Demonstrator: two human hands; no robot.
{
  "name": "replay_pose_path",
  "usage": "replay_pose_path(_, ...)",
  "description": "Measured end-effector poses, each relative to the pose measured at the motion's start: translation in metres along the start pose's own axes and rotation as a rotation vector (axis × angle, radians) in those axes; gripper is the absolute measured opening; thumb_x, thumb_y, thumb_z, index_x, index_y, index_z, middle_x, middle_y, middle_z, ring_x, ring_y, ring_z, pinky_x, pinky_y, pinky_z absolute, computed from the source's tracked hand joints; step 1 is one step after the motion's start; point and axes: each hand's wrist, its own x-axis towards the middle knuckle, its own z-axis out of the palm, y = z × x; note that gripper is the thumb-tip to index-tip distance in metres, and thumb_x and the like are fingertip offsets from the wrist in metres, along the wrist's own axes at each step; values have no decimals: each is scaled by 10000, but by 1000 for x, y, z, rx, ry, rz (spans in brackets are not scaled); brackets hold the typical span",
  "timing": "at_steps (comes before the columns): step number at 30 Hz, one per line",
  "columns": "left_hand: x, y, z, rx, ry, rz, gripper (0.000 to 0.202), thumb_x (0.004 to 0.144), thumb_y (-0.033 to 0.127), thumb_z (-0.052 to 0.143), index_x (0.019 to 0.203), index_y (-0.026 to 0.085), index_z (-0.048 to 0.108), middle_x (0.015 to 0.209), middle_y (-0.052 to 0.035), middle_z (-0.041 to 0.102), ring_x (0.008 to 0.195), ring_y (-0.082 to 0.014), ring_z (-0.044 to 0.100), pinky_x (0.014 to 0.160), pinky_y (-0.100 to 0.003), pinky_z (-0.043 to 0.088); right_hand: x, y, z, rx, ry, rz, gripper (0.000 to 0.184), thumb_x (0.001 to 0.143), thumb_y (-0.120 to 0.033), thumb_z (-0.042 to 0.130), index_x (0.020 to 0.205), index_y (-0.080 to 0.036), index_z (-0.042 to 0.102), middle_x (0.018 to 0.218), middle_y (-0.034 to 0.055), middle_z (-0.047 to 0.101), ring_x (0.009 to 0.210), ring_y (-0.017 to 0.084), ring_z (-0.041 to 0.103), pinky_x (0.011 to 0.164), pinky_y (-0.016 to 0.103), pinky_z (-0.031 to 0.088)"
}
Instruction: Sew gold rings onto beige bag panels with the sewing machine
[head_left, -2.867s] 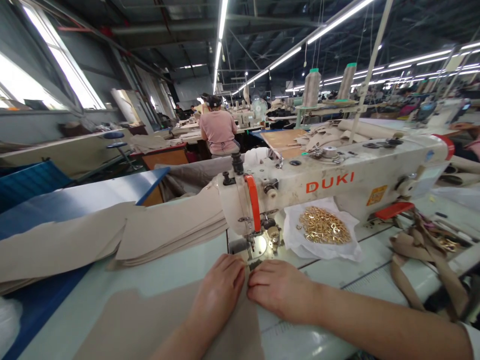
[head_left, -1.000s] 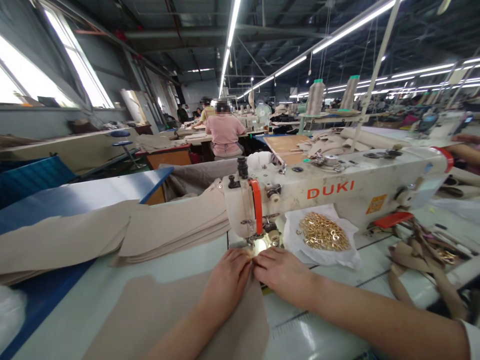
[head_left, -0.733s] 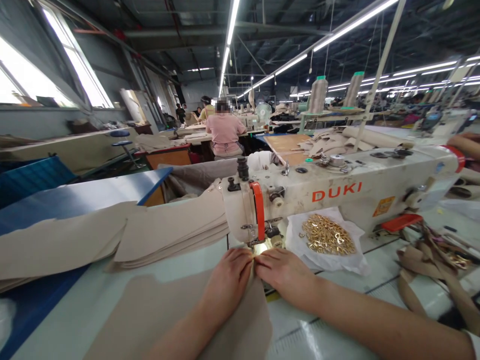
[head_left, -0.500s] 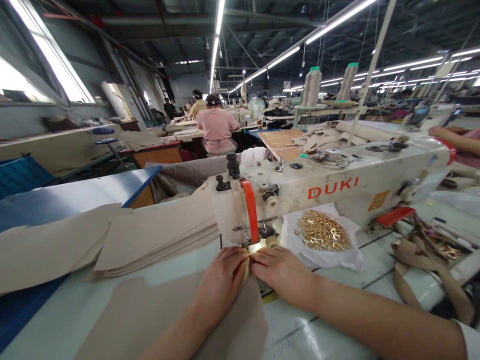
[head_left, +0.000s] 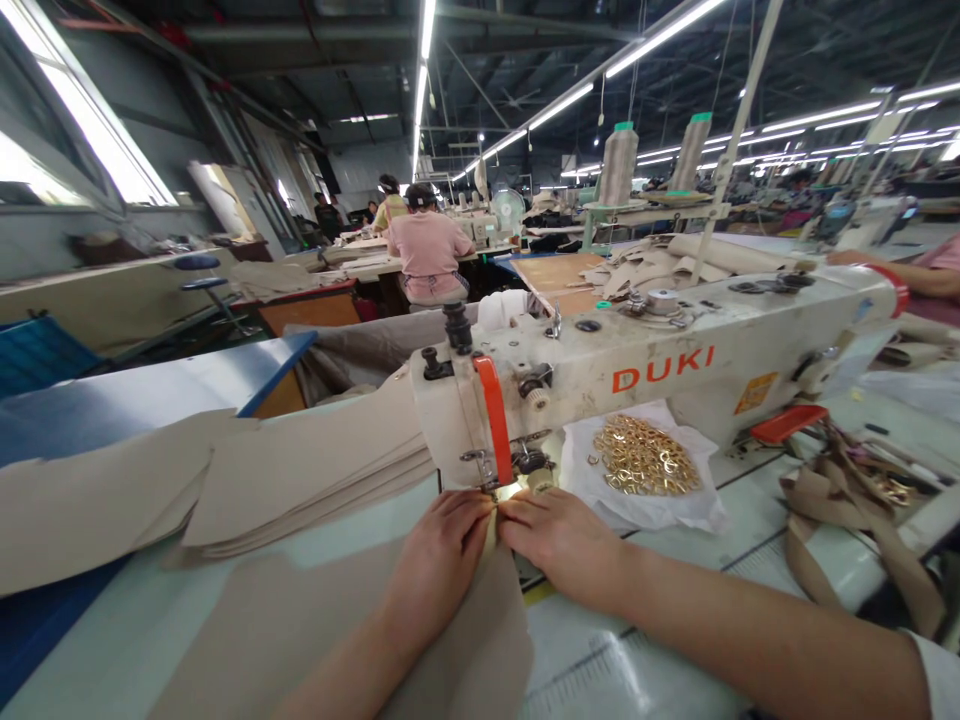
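Observation:
A beige fabric panel point(head_left: 472, 640) lies on the pale table with its far edge under the head of a white sewing machine point(head_left: 585, 360) marked DUKI. My left hand point(head_left: 442, 540) is closed at that edge, fingertips pinching the fabric just left of the lit needle area. Close on its right, my right hand point(head_left: 559, 540) has its fingers bent and pressed together at the same spot. The fingertips of both hands almost meet in front of the presser foot, which they partly hide. Whatever small piece may lie between them cannot be made out.
Gold-coloured metal rings point(head_left: 649, 455) lie heaped on a white cloth point(head_left: 694, 515) under the machine arm. Stacked beige panels point(head_left: 315, 460) are at left, beige straps point(head_left: 832, 500) at right. Thread cones point(head_left: 617, 165) stand behind. A person in pink point(head_left: 427, 250) sits ahead; another's arm point(head_left: 885, 268) shows at right.
The view has shifted slightly, so the machine and the surroundings sit a little further left. Both hands keep nearly the same place and grip at the needle area.

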Motion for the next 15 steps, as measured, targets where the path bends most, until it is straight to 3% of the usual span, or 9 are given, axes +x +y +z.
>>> replay_pose_path(8,-2,4,-4,19,-28,29,196,866,148,486,919,195,669,911,-64,709,880,-195,648,817,-364,562,-2,-4,-1,-15,44,21,125,878,-138,575,999,-128,607,1072,84,634,1027,213,547,892,334,424)
replay_pose_path(15,-15,9,-6,140,-61,10,249,883,184,469,1064,159,638,1059,-100,694,1032,-224,623,910,-415,537,-10,-5,-1,-27,51,-60,86,893,-179,569,961,-143,607,1003,46,645,999,186,557,919,303,409)
